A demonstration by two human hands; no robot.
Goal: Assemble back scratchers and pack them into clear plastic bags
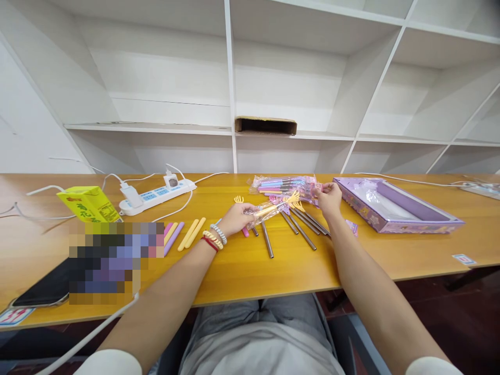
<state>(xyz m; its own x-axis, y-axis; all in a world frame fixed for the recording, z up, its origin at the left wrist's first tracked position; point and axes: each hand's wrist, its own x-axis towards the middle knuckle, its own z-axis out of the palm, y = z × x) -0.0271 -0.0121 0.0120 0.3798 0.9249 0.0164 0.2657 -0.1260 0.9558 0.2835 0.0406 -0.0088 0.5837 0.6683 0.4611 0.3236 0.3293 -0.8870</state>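
Note:
A clear bag with yellow handles and a yellow hand-shaped head is pinched in my left hand, held over the middle of the table. My right hand is closed on the pink end of a clear packet of blue and pink sticks, behind the first bag. Bare metal rods lie on the table below and between my hands, some with coloured claw heads partly covered by the bag. Yellow handles and a purple handle rest left of my left hand.
An open purple box with clear plastic inside stands at the right. At the left are a white power strip, a yellow carton, cables and a dark phone. White shelves rise behind the table, holding a cardboard box.

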